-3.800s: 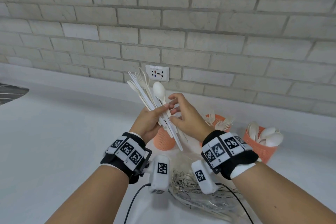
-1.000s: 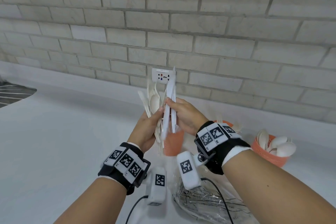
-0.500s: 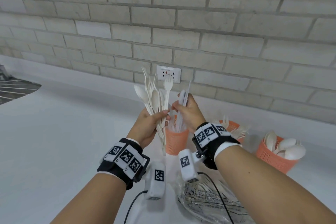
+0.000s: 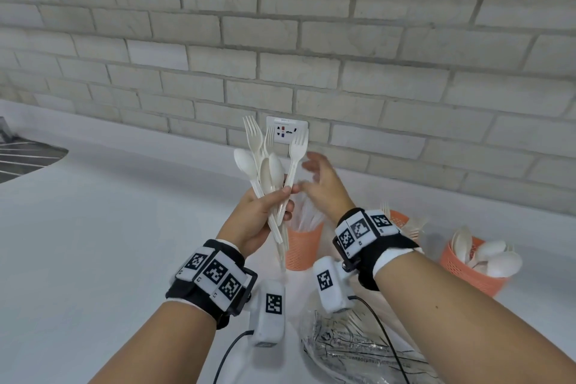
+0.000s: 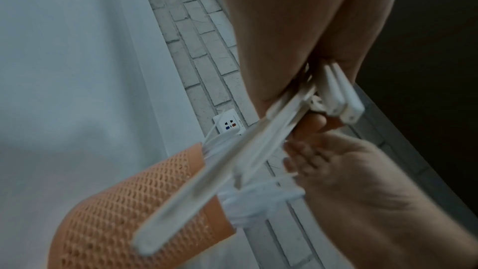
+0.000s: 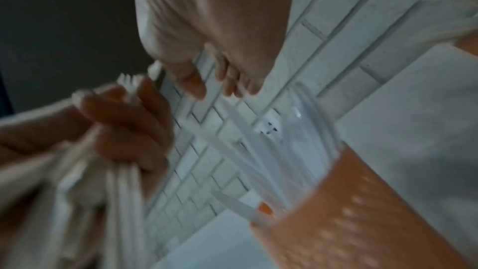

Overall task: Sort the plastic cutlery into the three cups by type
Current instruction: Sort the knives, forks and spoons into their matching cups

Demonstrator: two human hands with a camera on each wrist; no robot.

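My left hand [image 4: 265,206] grips a bunch of white plastic forks and spoons [image 4: 268,165], heads up, above the counter. Their handles [image 5: 214,163] fan out below my palm in the left wrist view. My right hand [image 4: 314,178] is blurred just right of the bunch, fingers spread and holding nothing; its fingers [image 6: 196,83] show bare in the right wrist view. Below stands an orange mesh cup of knives [image 4: 304,243]. A second orange cup with forks [image 4: 400,218] peeks out behind my right wrist. A third orange cup holds spoons [image 4: 473,265] at the right.
A crumpled clear plastic bag [image 4: 352,349] lies on the white counter [image 4: 93,243] near me, under my right forearm. A wall socket [image 4: 286,129] sits in the brick wall behind the bunch. A sink edge [image 4: 25,156] shows at the far left.
My right hand pulled knives from the bunch, lowered them into the knife cup and let go. It has come back up beside the bunch with nothing in it.
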